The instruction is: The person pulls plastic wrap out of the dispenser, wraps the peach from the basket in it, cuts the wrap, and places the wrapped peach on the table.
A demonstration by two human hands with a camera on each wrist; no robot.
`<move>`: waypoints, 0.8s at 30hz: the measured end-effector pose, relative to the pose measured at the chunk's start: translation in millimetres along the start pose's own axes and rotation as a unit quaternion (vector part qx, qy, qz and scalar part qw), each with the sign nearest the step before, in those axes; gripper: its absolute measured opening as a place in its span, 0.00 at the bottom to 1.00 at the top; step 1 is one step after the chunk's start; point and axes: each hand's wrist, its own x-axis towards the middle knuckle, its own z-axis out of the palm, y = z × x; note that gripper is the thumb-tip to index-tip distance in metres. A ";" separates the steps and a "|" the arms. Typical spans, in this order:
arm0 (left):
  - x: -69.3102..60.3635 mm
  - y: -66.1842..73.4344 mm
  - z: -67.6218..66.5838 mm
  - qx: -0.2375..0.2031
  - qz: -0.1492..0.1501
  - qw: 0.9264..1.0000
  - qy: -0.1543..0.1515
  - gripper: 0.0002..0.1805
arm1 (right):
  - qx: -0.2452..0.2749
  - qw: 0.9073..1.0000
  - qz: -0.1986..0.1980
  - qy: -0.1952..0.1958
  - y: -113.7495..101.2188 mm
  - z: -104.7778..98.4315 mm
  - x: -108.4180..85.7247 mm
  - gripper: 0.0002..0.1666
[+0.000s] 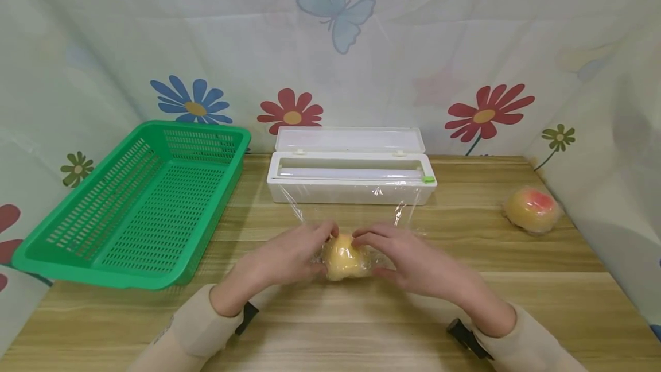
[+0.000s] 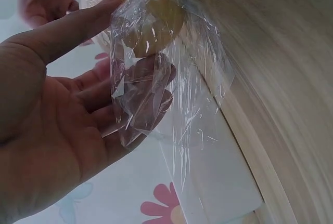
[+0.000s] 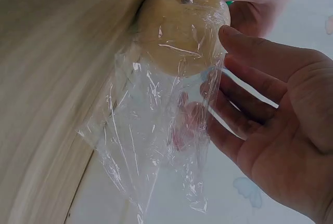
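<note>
A yellow, peach-like fruit (image 1: 345, 258) sits on the table under clear plastic wrap (image 2: 171, 94), which stretches back to the white wrap dispenser (image 1: 353, 193). Loose film hangs in folds at both sides of the fruit. My left hand (image 1: 299, 252) is at its left side, the thumb against the wrapped surface and the relaxed fingers behind the film in the left wrist view. On the other side is my right hand (image 1: 413, 260); its thumb touches the covered fruit in the right wrist view, with the fingers loosely bent beside the film.
The dispenser's lid (image 1: 350, 139) is raised, with the roll and a green slider (image 1: 428, 179) showing. A green plastic basket (image 1: 206, 245) stands at the left. Another film-wrapped fruit (image 1: 532, 210), yellow with a red blush, lies near the table's right edge. A flowered cloth hangs behind.
</note>
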 end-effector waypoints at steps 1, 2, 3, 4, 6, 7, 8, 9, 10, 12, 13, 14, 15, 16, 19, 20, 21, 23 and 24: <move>0.0 -0.2 -0.1 -0.001 0.001 1.000 0.001 0.27 | -0.001 1.000 -0.001 0.002 0.6 0.8 -0.1 0.27; -0.2 -0.1 -0.5 0.000 0.001 1.000 0.000 0.28 | -0.001 1.000 -0.002 0.004 1.3 1.5 -0.1 0.27; -0.2 -0.4 -0.6 -0.002 0.003 1.000 0.001 0.28 | 0.001 1.000 -0.002 0.005 2.0 2.0 -0.1 0.27; -0.4 -0.5 -0.9 -0.003 0.003 1.000 0.000 0.28 | 0.004 1.000 -0.002 0.005 2.7 2.6 0.0 0.27; -0.9 -0.9 -1.6 -0.008 0.005 1.000 -0.003 0.28 | 0.008 1.000 0.003 0.004 4.3 3.5 0.0 0.28; -1.2 -1.2 -1.9 -0.012 0.006 1.000 -0.004 0.28 | 0.011 1.000 0.006 0.003 5.2 4.0 0.0 0.28; -1.4 -1.5 -2.1 -0.016 0.005 1.000 -0.008 0.28 | 0.015 1.000 0.011 0.001 6.1 4.3 0.0 0.28; -1.5 -1.8 -2.4 -0.020 0.006 1.000 -0.009 0.28 | 0.018 1.000 0.016 -0.001 7.0 4.5 -0.1 0.28; -2.0 -1.9 -3.1 -0.022 0.007 1.000 -0.011 0.28 | 0.020 1.000 0.022 -0.004 7.9 4.7 -0.2 0.29; -2.4 -2.3 -4.2 -0.024 0.009 1.000 -0.013 0.29 | 0.022 0.999 0.034 -0.010 9.3 4.6 -0.2 0.29; -2.7 -2.4 -4.7 -0.023 0.009 1.000 -0.014 0.29 | 0.024 0.999 0.039 -0.013 9.8 4.6 0.0 0.29; -3.1 -2.3 -5.5 -0.020 0.007 1.000 -0.015 0.30 | 0.025 0.999 0.044 -0.016 10.2 4.4 0.1 0.28; -3.3 -2.4 -6.3 -0.016 0.010 1.000 -0.013 0.30 | 0.025 0.998 0.048 -0.019 10.5 4.3 0.2 0.28; -3.6 -2.4 -7.1 -0.012 0.011 1.000 -0.011 0.31 | 0.025 0.998 0.052 -0.020 10.7 4.2 0.5 0.28; -4.5 -3.1 -9.5 0.000 0.014 1.000 0.003 0.33 | 0.027 0.998 0.059 -0.021 11.3 4.2 1.5 0.28; -4.7 -3.2 -10.4 0.001 0.015 1.000 0.009 0.34 | 0.028 0.998 0.061 -0.020 11.6 4.4 1.8 0.29; -4.8 -3.3 -10.9 0.004 0.019 1.000 0.017 0.34 | 0.029 0.997 0.063 -0.018 11.8 4.6 2.3 0.29; -4.6 -3.2 -11.4 0.008 0.026 0.999 0.030 0.34 | 0.030 0.997 0.063 -0.014 12.3 5.3 3.6 0.29; -4.0 -3.0 -11.2 0.011 0.033 0.999 0.037 0.33 | 0.030 0.997 0.063 -0.011 12.4 5.7 4.2 0.29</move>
